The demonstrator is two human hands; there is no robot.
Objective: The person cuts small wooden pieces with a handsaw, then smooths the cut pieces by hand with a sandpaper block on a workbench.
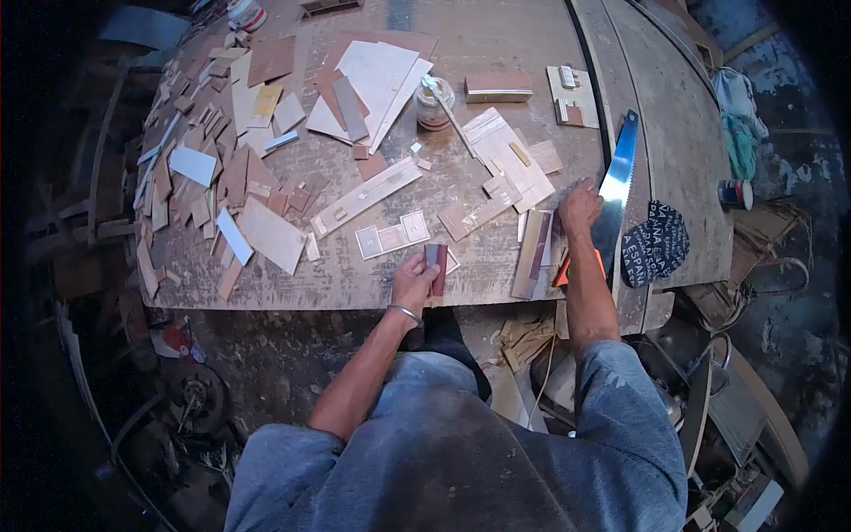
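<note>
My left hand (412, 282) is closed on a small two-tone wooden strip (438, 269), grey on one side and dark red on the other, near the table's front edge. Just beyond it lies a pale framed wooden piece (393, 236). My right hand (581, 211) is low over the table beside the blade of a handsaw (620, 168); its fingers look bent but apart, with nothing visible in them. The saw's orange handle (598, 266) is partly hidden by my right forearm. Left of that forearm are long grey and dark red strips (533, 254).
Wood offcuts (208, 168) crowd the table's left side. An open jar (434, 108) with a stick across it stands mid-table, near a grooved wooden block (498, 87). A printed dark cap (656, 244) lies right of the saw. A small can (735, 194) sits at the right edge.
</note>
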